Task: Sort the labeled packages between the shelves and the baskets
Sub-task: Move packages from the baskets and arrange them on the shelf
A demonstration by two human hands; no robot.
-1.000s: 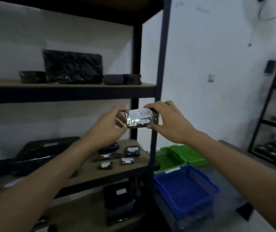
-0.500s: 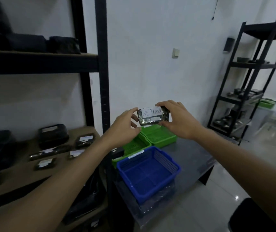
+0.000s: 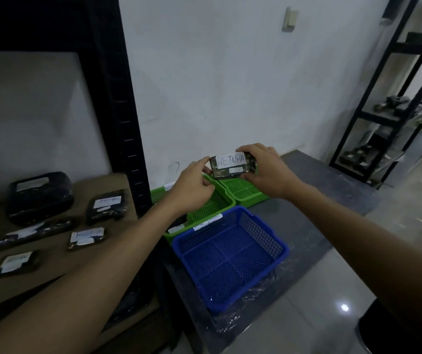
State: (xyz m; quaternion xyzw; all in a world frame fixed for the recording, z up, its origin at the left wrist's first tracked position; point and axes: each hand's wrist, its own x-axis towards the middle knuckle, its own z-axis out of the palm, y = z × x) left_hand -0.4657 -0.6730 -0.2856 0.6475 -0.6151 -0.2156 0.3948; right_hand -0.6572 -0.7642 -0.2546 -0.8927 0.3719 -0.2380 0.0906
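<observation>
A small dark wrapped package (image 3: 232, 167) with a white label reading RETURN is held between both hands above the baskets. My left hand (image 3: 192, 189) pinches its left end and my right hand (image 3: 266, 169) grips its right end. Below it stand two green baskets, one (image 3: 224, 198) nearer the shelf and one (image 3: 245, 190) to its right. An empty blue basket (image 3: 230, 254) sits in front of them on a low dark table (image 3: 325, 185). Several dark labeled packages (image 3: 87, 237) lie on the brown shelf (image 3: 51, 261) at left.
A black shelf upright (image 3: 125, 108) stands between the shelf and the baskets. A second black rack (image 3: 394, 103) with items stands at the far right by the wall. Glossy tiled floor (image 3: 307, 310) lies at lower right.
The view has swung right and down from the shelves to the baskets. Both hands carried the RETURN package along and now hold it lower, right over the green baskets.
</observation>
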